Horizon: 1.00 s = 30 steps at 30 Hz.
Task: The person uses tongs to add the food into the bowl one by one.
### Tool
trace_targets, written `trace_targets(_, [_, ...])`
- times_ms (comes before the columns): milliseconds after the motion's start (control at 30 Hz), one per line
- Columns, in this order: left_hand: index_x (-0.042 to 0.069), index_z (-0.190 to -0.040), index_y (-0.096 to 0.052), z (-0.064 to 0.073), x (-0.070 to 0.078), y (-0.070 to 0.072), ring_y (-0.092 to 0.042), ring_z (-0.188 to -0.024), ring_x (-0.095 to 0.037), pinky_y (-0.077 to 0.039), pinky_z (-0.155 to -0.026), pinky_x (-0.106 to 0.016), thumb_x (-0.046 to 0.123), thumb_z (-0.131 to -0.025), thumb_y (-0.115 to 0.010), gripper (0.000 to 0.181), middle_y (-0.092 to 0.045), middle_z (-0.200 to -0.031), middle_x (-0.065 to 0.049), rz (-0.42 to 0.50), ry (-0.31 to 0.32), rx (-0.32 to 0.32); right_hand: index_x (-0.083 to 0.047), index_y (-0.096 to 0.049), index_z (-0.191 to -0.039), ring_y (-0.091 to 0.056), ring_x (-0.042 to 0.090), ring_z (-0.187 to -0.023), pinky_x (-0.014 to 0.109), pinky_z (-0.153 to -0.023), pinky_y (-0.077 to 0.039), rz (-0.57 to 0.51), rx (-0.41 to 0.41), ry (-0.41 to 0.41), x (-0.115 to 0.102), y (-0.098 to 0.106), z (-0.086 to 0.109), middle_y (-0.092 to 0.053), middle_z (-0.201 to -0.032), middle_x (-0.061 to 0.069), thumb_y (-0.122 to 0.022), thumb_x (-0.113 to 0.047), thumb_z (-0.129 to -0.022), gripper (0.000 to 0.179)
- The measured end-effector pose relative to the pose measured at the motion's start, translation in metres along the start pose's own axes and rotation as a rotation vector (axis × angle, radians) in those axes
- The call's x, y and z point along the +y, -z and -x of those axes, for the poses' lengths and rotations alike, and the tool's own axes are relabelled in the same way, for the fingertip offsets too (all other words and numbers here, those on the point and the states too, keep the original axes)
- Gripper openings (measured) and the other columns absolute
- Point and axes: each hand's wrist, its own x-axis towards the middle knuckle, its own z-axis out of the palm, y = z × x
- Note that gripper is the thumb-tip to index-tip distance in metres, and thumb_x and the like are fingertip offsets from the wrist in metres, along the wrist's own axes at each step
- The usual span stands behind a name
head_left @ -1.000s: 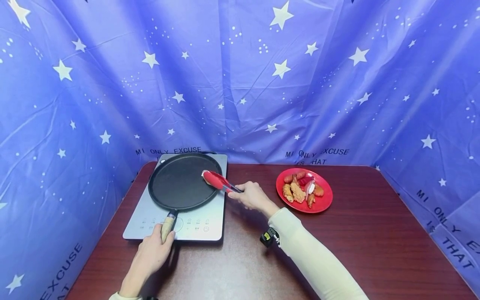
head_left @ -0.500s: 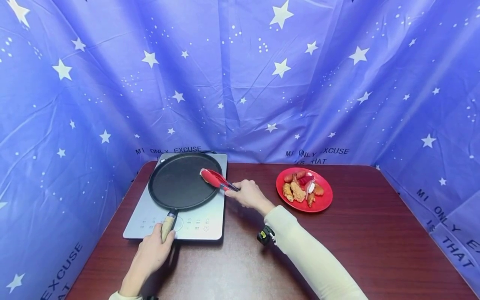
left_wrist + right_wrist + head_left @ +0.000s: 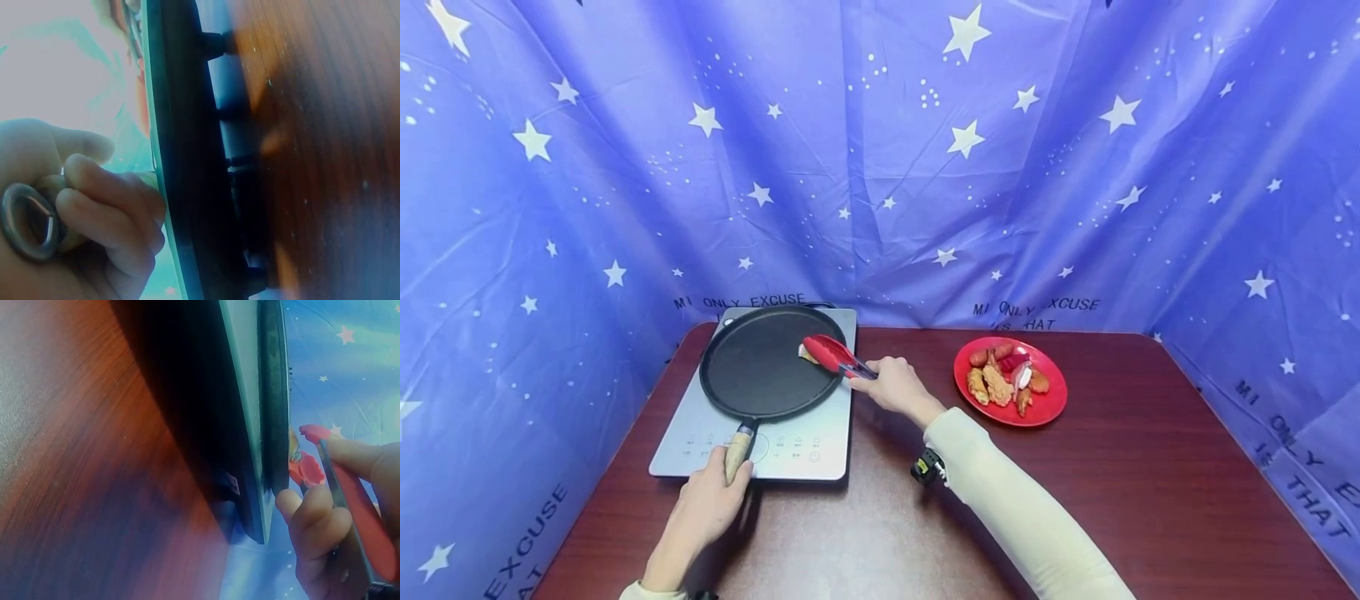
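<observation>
Black round pan (image 3: pixel 760 367), gripped by left hand (image 3: pixel 709 502), bears one pale morsel (image 3: pixel 807 355); right hand (image 3: pixel 899 388) holds red-tipped tongs (image 3: pixel 826 352), mixed food (image 3: pixel 998 386) remaining rightward.

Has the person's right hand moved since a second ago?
Yes: in the head view, the right hand has shifted slightly left, judged against the hob.

I have the left hand (image 3: pixel 706 500) near and to the left, back turned up, fingers (image 3: pixel 109 215) curled in a grip, thumb (image 3: pixel 742 477) along the right side. Only a short stretch of the left forearm (image 3: pixel 664 567) shows. My right arm (image 3: pixel 1026 508) slants in from the near right, and the right hand (image 3: pixel 898 388) sits farther out than the left one, its fingers bent around and gripping.
</observation>
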Motion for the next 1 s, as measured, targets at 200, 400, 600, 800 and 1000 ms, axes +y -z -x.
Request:
trace_targets(200, [-0.001, -0.11, -0.044, 0.0, -0.001, -0.002, -0.048, -0.056, -0.023, -0.038, -0.05, -0.037, 0.031, -0.094, -0.051, 0.036, -0.045, -0.062, -0.007, -0.005, -0.001, -0.001, -0.017, -0.068, -0.092, -0.051, 0.02, -0.061, 0.031, -0.057, -0.038, -0.003, 0.009, -0.014, 0.001, 0.002, 0.001, -0.056, -0.067, 0.001, -0.067, -0.045, -0.084, 0.03])
trace_targets(400, [-0.001, -0.11, -0.044, -0.001, -0.001, -0.002, -0.048, -0.056, -0.023, -0.038, -0.049, -0.036, 0.031, -0.095, -0.05, 0.036, -0.046, -0.063, -0.008, -0.002, 0.002, -0.003, -0.017, -0.066, -0.089, -0.051, 0.022, -0.062, 0.032, -0.057, -0.036, 0.019, 0.047, -0.013, 0.008, 0.009, 0.004, -0.051, -0.063, 0.001, -0.066, -0.048, -0.084, 0.031])
trace_targets(600, [-0.003, -0.112, -0.043, -0.001, -0.001, -0.002, -0.048, -0.055, -0.022, -0.037, -0.049, -0.036, 0.032, -0.095, -0.05, 0.039, -0.046, -0.063, -0.007, -0.001, -0.002, -0.011, -0.018, -0.067, -0.094, -0.052, 0.021, -0.064, 0.033, -0.059, -0.038, 0.032, 0.074, -0.003, 0.024, 0.019, 0.011, -0.054, -0.065, 0.001, -0.065, -0.05, -0.083, 0.033])
trace_targets(800, [-0.002, -0.112, -0.044, -0.001, -0.001, 0.0, -0.049, -0.056, -0.023, -0.038, -0.05, -0.036, 0.03, -0.095, -0.05, 0.037, -0.046, -0.063, -0.008, -0.007, 0.005, -0.008, -0.016, -0.067, -0.097, -0.051, 0.02, -0.062, 0.034, -0.057, -0.039, 0.035, 0.105, 0.006, 0.044, 0.033, 0.023, -0.052, -0.063, 0.001, -0.066, -0.045, -0.084, 0.032])
trace_targets(1000, [-0.003, -0.113, -0.043, -0.001, 0.001, 0.001, -0.049, -0.057, -0.023, -0.038, -0.05, -0.037, 0.031, -0.095, -0.049, 0.039, -0.047, -0.064, -0.008, -0.001, 0.008, -0.012, -0.015, -0.064, -0.092, -0.047, 0.017, -0.055, 0.032, -0.052, -0.036, 0.056, 0.119, 0.031, 0.063, 0.046, 0.042, -0.046, -0.057, -0.002, -0.066, -0.044, -0.085, 0.03])
